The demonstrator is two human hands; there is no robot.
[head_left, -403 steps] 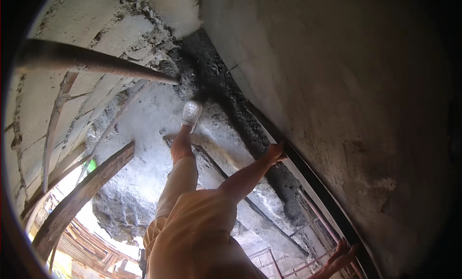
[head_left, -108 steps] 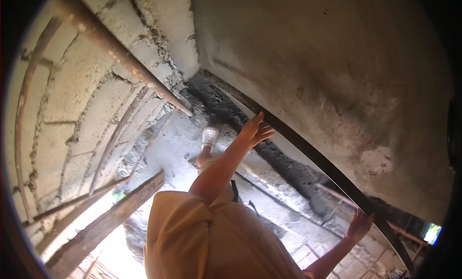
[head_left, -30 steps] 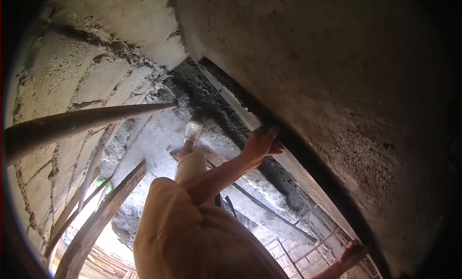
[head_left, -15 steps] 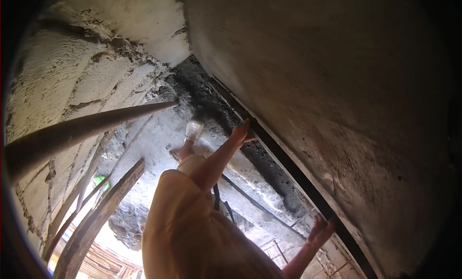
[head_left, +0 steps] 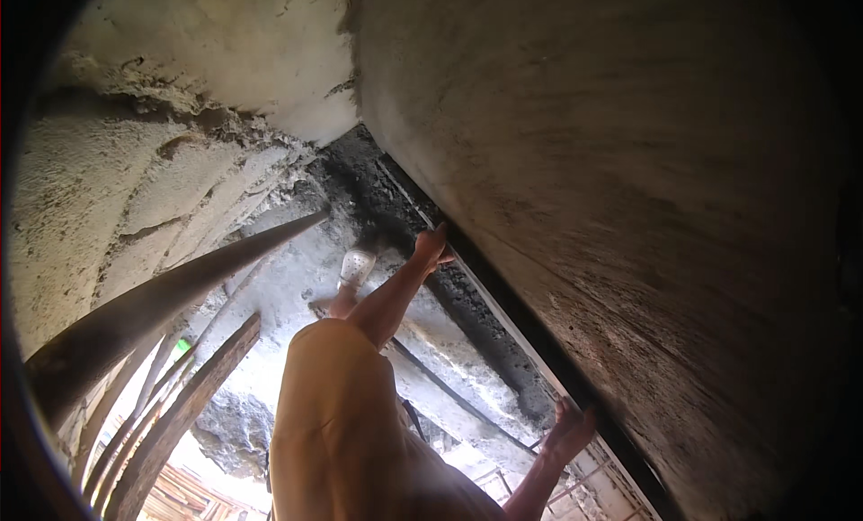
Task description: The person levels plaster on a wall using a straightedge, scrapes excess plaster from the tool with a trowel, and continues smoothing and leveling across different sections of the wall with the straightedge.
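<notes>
A long, dark straightedge bar [head_left: 517,319] lies slantwise along the foot of a smooth grey plastered wall [head_left: 575,179], its narrow light edge turned towards me. Near its upper end, my left hand [head_left: 432,246] is closed on the bar, thumb along the edge. Farther down the bar, at lower right, my right hand [head_left: 571,433] grips it with the fingers partly hidden behind it. Both arms are stretched out, and my yellowish sleeve [head_left: 337,404] fills the lower middle. Whether the bar touches the wall along its whole length I cannot tell.
A round pole [head_left: 193,283] slants across the left, beside a rough block wall [head_left: 135,188]. Wooden planks [head_left: 184,418] lean below it. My foot in a white clog [head_left: 357,267] stands on the grey, rubble-strewn floor [head_left: 283,278]. Stacked timber [head_left: 180,496] shows at lower left.
Both hands and the bar have shifted leftward in the picture, and more of the bar's light edge shows. The camera view has also moved a little. Both hands keep their hold.
</notes>
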